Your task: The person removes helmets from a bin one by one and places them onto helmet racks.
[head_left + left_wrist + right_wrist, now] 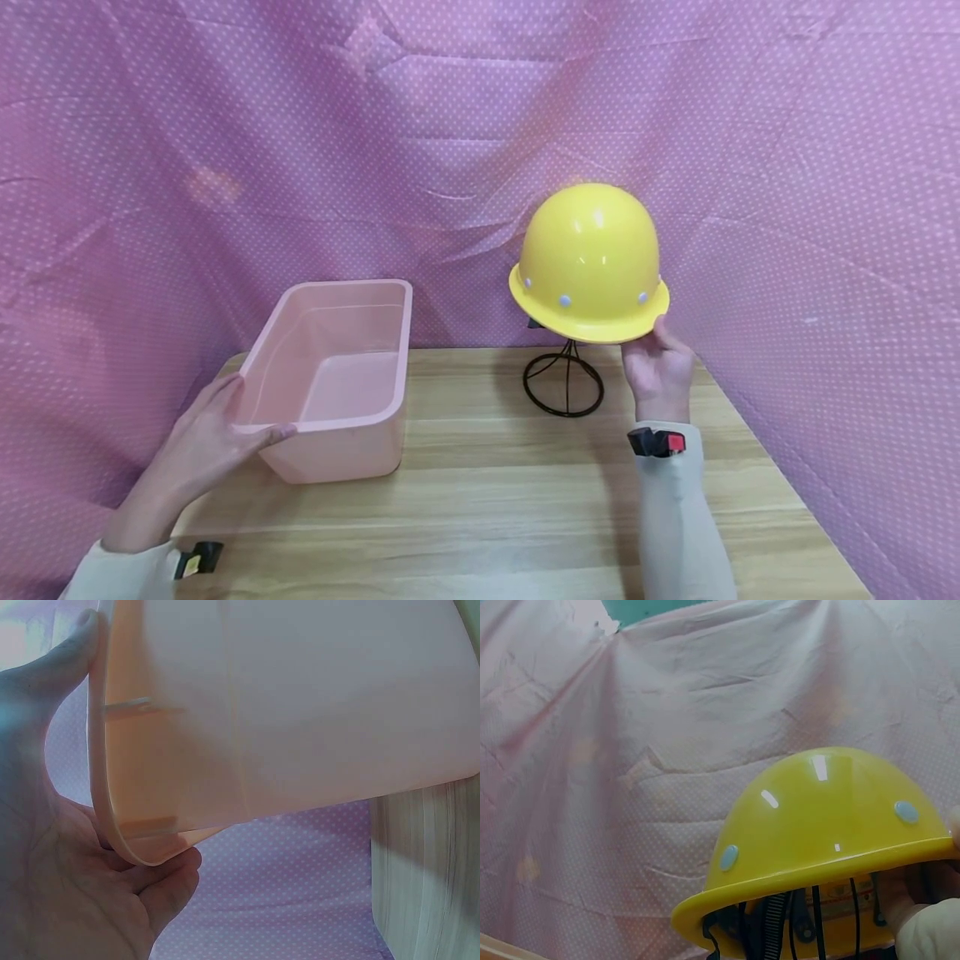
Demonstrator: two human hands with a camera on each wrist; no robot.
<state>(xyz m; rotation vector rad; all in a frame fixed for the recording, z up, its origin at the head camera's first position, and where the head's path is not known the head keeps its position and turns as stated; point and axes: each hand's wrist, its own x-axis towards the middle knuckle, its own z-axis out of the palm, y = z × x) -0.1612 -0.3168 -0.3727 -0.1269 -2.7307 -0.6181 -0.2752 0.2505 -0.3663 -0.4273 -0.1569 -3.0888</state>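
Note:
A yellow hard hat (590, 250) sits dome up over a black wire stand (567, 385) on the right of the table. My right hand (660, 371) grips its brim at the right side, thumb on top and fingers underneath. The right wrist view shows black straps inside the hat and the stand's wires below the brim. On the left is a pink plastic bin (322, 358) with nothing inside. My left hand (206, 442) holds its near left rim corner, fingers curled under the lip in the left wrist view (161, 889).
The wooden table (480, 517) carries the bin and the stand. A pink dotted cloth (465, 167) hangs behind the table and along both sides, close to the hat on the right. Cream sleeves with black wrist cameras cover both forearms.

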